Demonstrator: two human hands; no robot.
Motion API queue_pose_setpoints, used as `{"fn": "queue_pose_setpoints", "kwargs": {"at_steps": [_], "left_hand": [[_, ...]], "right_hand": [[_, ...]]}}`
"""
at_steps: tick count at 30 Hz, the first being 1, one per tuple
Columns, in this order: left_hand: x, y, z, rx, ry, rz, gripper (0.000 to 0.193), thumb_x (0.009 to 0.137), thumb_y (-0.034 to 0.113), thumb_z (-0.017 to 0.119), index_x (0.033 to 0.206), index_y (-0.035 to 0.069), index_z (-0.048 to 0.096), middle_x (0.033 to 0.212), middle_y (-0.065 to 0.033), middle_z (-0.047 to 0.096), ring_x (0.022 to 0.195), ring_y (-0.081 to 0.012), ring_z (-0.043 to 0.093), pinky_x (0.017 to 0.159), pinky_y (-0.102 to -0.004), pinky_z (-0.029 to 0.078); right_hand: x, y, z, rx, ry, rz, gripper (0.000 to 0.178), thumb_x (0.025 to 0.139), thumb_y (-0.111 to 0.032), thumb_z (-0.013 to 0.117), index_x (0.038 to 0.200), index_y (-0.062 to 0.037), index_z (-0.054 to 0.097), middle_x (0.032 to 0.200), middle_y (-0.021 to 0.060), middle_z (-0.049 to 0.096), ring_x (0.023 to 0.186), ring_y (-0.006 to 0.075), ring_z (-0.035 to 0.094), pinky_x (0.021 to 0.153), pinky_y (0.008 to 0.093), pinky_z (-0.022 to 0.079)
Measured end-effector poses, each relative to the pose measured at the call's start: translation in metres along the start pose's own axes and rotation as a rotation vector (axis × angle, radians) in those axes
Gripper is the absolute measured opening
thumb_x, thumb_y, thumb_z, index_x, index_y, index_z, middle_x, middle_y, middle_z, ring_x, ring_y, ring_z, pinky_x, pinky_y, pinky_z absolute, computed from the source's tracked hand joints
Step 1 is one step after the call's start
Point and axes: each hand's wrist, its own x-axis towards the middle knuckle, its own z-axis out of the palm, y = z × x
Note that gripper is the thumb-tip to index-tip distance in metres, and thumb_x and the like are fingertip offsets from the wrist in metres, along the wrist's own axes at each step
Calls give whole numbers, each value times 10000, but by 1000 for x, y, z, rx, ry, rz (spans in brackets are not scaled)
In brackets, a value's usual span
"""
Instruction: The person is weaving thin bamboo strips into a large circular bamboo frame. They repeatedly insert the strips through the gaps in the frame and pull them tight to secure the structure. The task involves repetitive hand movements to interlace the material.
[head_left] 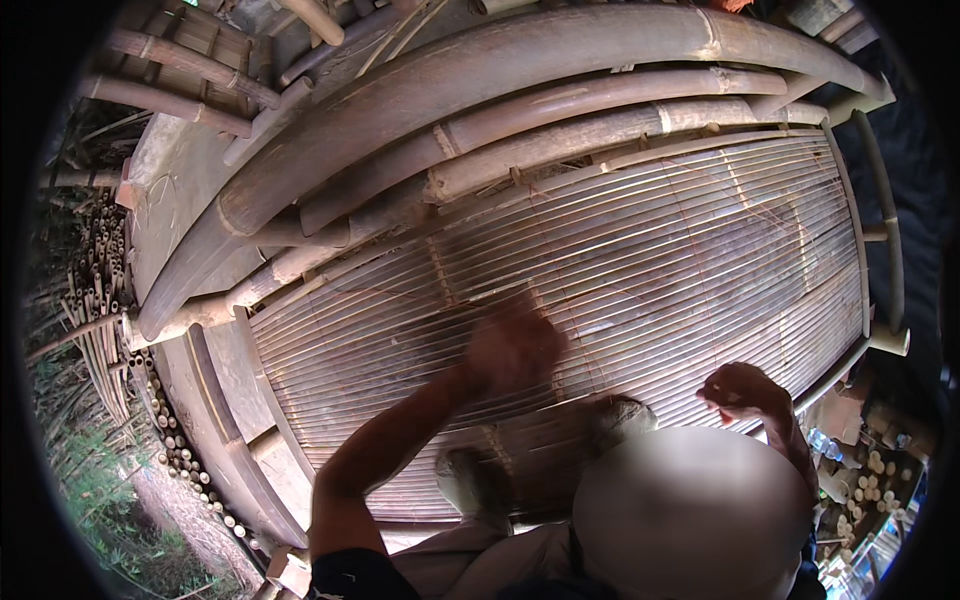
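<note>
Long thin bamboo slats [640, 270] lie side by side over a low bamboo frame, with fine reddish cords running across them. My left hand [517, 345] is over the middle of the slats, smeared by motion, so its fingers and anything in them cannot be made out. Near the right front edge of the slats is my right hand [745, 390], its fingers curled closed. Whether something small is pinched there is too unclear to tell. My two feet [472, 484] show at the near side of the slats, greyish and partly blurred.
Thick bamboo poles [480, 65] run along the far side. Cut bamboo ends [175, 440] are stacked at the left, beside green plants [90, 500]. More cut pieces [870, 490] lie at the lower right. A pale blurred round shape [690, 515] hides part of the near right.
</note>
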Motion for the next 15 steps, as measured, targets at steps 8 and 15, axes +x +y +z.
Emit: {"fn": "queue_pose_setpoints", "kwargs": {"at_steps": [8, 15], "left_hand": [[53, -70, -16, 113, 141, -160, 336, 827, 295, 727, 1114, 133, 661, 1091, -65, 614, 1022, -290, 584, 905, -422, 453], [48, -80, -9, 58, 330, -256, 209, 895, 257, 672, 1007, 81, 656, 969, -72, 647, 913, -248, 620, 819, -385, 492]], "right_hand": [[-14, -41, -14, 695, -81, -635, 525, 996, -414, 513, 1073, 102, 570, 890, 211, 647, 722, 215, 655, 641, 344, 531], [23, -18, -5, 698, -193, -685, 655, 972, -449, 500, 1209, 159, 445, 1033, 305, 601, 815, 266, 643, 673, 348, 513]]}}
